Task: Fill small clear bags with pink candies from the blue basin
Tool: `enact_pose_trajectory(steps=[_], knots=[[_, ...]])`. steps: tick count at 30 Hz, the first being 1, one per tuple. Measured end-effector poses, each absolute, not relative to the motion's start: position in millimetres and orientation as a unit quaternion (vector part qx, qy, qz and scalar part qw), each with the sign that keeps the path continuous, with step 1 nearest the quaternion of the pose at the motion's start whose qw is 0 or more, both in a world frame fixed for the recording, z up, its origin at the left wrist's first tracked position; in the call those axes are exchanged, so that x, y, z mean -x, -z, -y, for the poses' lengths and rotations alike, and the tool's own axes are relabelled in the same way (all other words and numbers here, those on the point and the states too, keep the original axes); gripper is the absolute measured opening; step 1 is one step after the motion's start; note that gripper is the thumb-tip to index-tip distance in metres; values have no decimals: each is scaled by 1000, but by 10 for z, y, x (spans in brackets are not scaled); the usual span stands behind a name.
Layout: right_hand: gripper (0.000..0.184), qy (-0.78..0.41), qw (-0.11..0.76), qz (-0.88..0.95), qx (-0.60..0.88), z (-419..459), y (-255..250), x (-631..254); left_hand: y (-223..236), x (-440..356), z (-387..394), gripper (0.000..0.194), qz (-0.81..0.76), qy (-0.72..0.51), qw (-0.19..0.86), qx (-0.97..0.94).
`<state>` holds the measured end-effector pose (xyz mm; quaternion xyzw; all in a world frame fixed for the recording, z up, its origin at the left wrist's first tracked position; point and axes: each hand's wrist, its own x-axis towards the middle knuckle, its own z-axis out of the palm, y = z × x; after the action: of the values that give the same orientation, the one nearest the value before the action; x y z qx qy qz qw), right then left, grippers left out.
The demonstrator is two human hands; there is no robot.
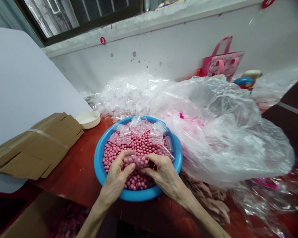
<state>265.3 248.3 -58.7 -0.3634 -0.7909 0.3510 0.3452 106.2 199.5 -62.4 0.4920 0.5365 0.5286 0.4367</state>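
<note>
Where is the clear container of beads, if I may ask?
The container is below centre and slightly left in the head view, held between left hand and right hand over the blue basin.

The person's left hand (117, 169) and right hand (163, 170) are bare and slender-fingered; the left forearm (96, 213) at seven o'clock and right forearm (202, 212) at five are slim, likewise bare.
</note>
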Motion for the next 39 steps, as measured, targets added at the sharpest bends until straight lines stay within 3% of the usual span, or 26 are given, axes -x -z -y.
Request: enact_pose_trajectory(steps=[4,13,17,20,23,29,34,37,39], knots=[[23,-344,323,800,372,-2471,571,-2658,649,-1048,-1983,32,-538,-531,435,-490],[29,-355,270,822,353,-2472,593,-2648,530,-1086,-1991,15,-525,-504,444,-523],[15,-383,318,797,341,-2485,541,-2683,573,-1061,-1985,15,-544,-523,444,-482],[39,-420,363,785,275,-2508,492,-2741,637,-1013,-1990,18,-545,-528,451,-470],[26,-423,348,812,202,-2529,483,-2772,638,-1003,-1992,15,-530,-506,455,-506],[13,-391,320,834,220,-2549,545,-2745,566,-1040,-1972,8,-521,-478,449,-546],[5,-359,401,775,331,-2548,599,-2737,612,-1026,-1965,10,-536,-518,430,-510],[42,-291,422,781,357,-2517,612,-2702,625,-1051,-1949,10,-538,-532,414,-506],[39,-301,391,805,329,-2493,596,-2662,624,-1048,-1935,8,-540,-532,405,-511]])
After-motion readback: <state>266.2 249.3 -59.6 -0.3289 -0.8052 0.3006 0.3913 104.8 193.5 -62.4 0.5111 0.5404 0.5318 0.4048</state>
